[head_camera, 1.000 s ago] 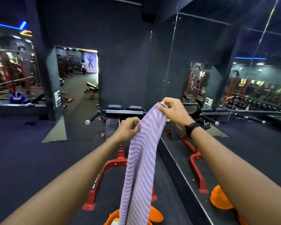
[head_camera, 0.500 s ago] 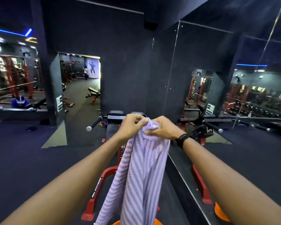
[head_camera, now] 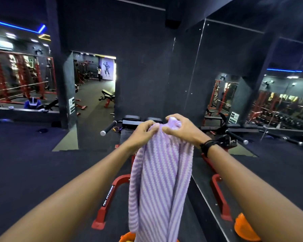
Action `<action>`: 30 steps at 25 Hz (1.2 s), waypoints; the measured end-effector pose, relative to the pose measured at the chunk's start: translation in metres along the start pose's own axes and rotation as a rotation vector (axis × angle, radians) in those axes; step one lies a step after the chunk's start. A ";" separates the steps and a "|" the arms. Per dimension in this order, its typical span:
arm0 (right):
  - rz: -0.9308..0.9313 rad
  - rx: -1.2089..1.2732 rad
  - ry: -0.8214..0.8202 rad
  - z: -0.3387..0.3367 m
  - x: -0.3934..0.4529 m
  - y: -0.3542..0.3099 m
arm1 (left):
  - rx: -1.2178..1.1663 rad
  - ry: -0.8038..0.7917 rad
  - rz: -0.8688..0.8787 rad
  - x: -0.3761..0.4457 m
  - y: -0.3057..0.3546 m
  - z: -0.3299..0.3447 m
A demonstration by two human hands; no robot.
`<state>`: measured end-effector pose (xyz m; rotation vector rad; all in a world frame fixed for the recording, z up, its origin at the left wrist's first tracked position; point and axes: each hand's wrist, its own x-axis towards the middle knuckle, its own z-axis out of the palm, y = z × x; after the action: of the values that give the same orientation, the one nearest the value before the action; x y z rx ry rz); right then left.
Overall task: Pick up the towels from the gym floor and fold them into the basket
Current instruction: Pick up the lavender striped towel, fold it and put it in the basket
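Towel [head_camera: 160, 186], lilac with pale stripes, was pinched at its top edge by both hands held up in front of the person. The left hand's [head_camera: 143, 135] fingers were curled over one gathered end of that edge, thumb underneath; the right hand's [head_camera: 182, 131] fingers and thumb were bunched round the other end, a small puff of cloth poking out above the knuckles. The two hands were nearly touching, so the top corners sat together and the cloth hung down doubled in a long loop, its lower end running out past the bottom edge of the view. A black band [head_camera: 207, 145] circled the right wrist

Below and behind the towel stood a red-framed bench [head_camera: 112, 194] on the dark gym floor [head_camera: 33, 172], hard against the foot of a mirror wall [head_camera: 234, 67]; something orange, perhaps the basket [head_camera: 128, 237], showed at the floor's near edge under the towel

Judging by this, the fold was under way: one halving made in the air. The next move likely called for a second halving, then lowering the bundle squarely into the basket without letting the corners slip
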<state>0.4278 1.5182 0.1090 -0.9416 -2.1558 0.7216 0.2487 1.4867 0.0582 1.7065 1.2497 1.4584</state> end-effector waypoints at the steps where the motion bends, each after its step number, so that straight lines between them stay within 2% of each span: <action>1: -0.024 -0.028 -0.109 0.003 -0.001 -0.002 | 0.013 -0.022 0.052 0.002 0.007 0.002; 2: -0.039 -0.063 -0.146 0.005 -0.002 -0.003 | 0.027 -0.030 0.082 0.003 0.009 0.003; 4: -0.060 -0.134 -0.065 0.004 -0.001 0.000 | 0.042 -0.030 0.109 0.003 0.001 -0.002; 5: -0.068 -0.157 -0.003 0.002 -0.001 0.002 | 0.137 -0.042 0.119 0.002 -0.006 -0.006; 7: -0.078 -0.145 0.124 -0.003 -0.001 0.006 | 0.487 -0.056 0.100 -0.003 -0.028 -0.014; 8: -0.055 -0.107 0.206 -0.007 0.000 0.010 | 0.601 -0.005 0.051 -0.006 -0.040 -0.019; 10: 0.036 -0.010 0.387 -0.018 0.002 0.020 | 0.588 0.148 -0.115 -0.015 -0.056 -0.032; 12: 0.069 0.021 0.491 -0.028 0.002 0.032 | 0.430 0.239 -0.154 -0.016 -0.065 -0.041; 14: 0.041 0.007 0.441 -0.028 0.000 0.033 | 0.304 0.168 -0.051 -0.009 -0.053 -0.036; 17: -0.020 -0.080 0.046 -0.010 -0.004 0.019 | 0.261 -0.046 0.118 0.002 -0.011 -0.008; 18: -0.040 -0.110 -0.085 -0.004 -0.004 0.017 | 0.271 -0.075 0.146 0.003 -0.002 0.001; 19: -0.061 -0.146 -0.137 0.001 -0.004 0.019 | 0.290 -0.075 0.168 0.004 0.006 0.008; 20: -0.068 -0.174 -0.137 0.003 -0.004 0.021 | 0.303 -0.042 0.169 0.005 0.007 0.011; 23: -0.031 -0.277 0.002 -0.007 -0.005 0.031 | 0.303 0.034 0.102 0.001 -0.004 0.000; 27: 0.055 -0.009 0.171 -0.012 -0.009 0.039 | 0.672 -0.192 -0.077 -0.010 -0.038 -0.021; 30: 0.081 0.211 0.252 -0.017 -0.011 0.037 | 0.730 -0.274 -0.199 -0.024 -0.065 -0.029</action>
<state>0.4613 1.5346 0.0896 -0.9560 -1.7941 0.8064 0.2026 1.4872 -0.0017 2.0537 1.8601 0.6413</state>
